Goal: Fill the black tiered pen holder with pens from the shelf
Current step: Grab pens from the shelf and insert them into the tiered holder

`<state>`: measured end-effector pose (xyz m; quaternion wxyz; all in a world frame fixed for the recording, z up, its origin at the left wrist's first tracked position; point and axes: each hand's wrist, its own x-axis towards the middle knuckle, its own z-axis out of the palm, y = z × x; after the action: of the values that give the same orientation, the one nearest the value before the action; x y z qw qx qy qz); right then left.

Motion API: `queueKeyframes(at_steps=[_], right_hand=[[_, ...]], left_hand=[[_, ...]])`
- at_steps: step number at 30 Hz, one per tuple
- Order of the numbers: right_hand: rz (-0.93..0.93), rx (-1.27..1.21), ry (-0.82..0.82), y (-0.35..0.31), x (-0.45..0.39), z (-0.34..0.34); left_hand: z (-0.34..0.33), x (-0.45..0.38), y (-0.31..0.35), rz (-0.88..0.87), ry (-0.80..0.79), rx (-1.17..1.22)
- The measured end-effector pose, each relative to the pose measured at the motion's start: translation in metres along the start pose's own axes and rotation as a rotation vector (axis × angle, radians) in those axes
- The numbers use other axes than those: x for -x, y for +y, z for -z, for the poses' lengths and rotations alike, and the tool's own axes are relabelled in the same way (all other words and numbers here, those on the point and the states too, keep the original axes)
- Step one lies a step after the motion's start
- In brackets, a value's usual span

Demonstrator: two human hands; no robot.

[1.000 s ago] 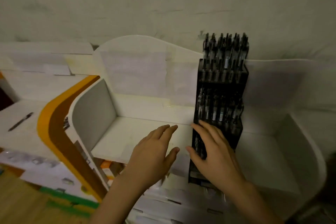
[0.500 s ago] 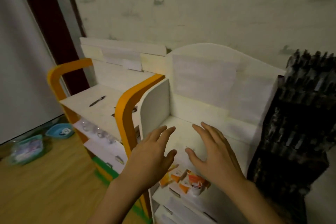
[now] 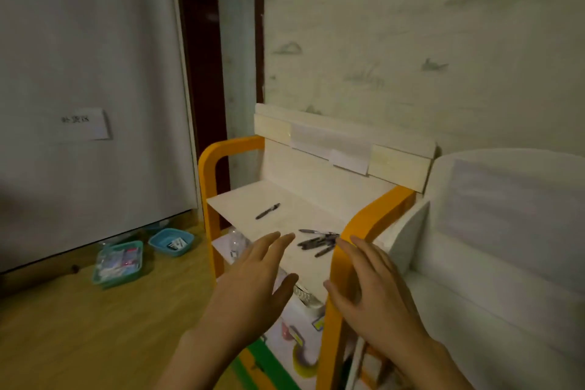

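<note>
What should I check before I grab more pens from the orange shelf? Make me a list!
1. Left hand free: ok, fingers straight, holding nothing.
2. Right hand free: ok, open and holding nothing.
3. Pens within sight: ok, a pile of pens lies on the shelf top just past the fingertips.
4. Other pens left: ok, a single pen lies apart, farther back.
5. Path to the pile: ok for the left hand; the orange side rail stands before the right.
6. Room in the black holder: cannot tell, out of view.

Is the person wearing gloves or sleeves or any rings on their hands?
No. The left hand and right hand are bare: no gloves, rings, or watch in view. Both forearms are bare too, with no sleeves showing down to the picture's bottom edge.
</note>
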<state>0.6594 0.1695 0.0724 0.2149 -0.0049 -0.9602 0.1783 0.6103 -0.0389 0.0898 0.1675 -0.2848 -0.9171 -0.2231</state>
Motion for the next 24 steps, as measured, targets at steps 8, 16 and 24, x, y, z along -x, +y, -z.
queueKeyframes(at_steps=[8,16,24], right_hand=[[-0.084,0.002,-0.004,-0.059,-0.078,-0.059],[-0.193,0.052,0.057,-0.053,-0.13,-0.09],[-0.306,0.093,0.104,-0.018,-0.2,-0.108]], left_hand=[[0.03,-0.042,-0.114,0.018,-0.054,0.019],[-0.005,-0.111,-0.171,-0.094,-0.092,0.108],[-0.057,-0.212,-0.185,-0.22,-0.137,0.137]])
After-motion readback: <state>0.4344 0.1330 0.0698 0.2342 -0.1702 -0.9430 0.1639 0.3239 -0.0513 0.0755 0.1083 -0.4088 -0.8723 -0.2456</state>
